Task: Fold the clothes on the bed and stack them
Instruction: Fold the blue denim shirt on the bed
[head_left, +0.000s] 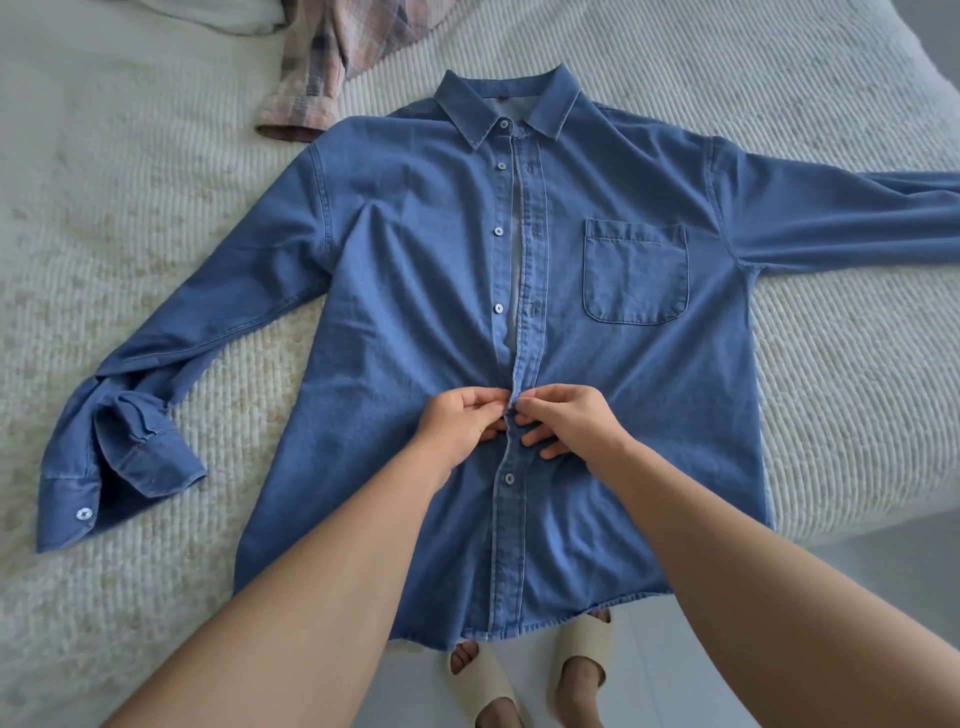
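soft, even daylight fills the room, bright but cool, with only faint shadows under the forearms. no glare anywhere. the wide lens bows the edges outward, and focus is slightly soft all over.

Blue denim shirt (415, 291): long-sleeved, collared, one chest pocket, white buttons. Lies front up, flat on the bed (156, 208), collar toward 12 o'clock, hem overhanging the bed edge at 6 o'clock. Sleeves spread toward 8 and 3 o'clock. Placket mostly unbuttoned.

Plaid shirt (332, 47): pink-grey check, crumpled at 11 o'clock, cuff near the denim shoulder.
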